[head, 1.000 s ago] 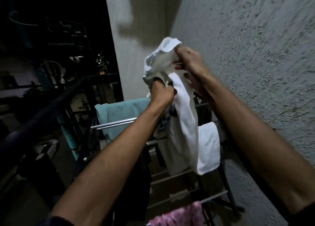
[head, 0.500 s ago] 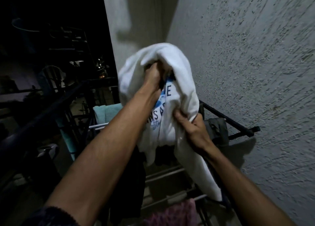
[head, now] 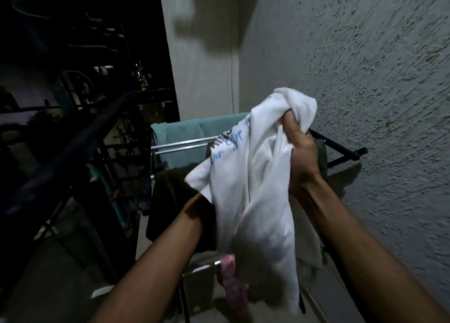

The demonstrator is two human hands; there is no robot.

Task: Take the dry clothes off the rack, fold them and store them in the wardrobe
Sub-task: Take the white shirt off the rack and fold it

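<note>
A white T-shirt (head: 255,201) with blue lettering hangs bunched in front of me, above the drying rack (head: 185,143). My right hand (head: 300,149) grips its upper folds, thumb up. My left forearm (head: 170,244) reaches under the shirt's lower left corner, and that hand is hidden behind the cloth. Still on the rack are a teal towel (head: 185,132) at the far end, a dark garment (head: 170,191) in the middle, a pink cloth (head: 233,288) on a near bar and a dark olive piece (head: 321,157) behind my right hand.
A rough plastered wall (head: 377,103) runs close along the right. A dark balcony railing (head: 73,152) slants along the left, with night beyond it. The floor (head: 60,274) lies between railing and rack.
The shirt has come off the rack and swung right. My right hand moved up and now grips its top. My left hand dropped from the top folds to beneath the cloth.
</note>
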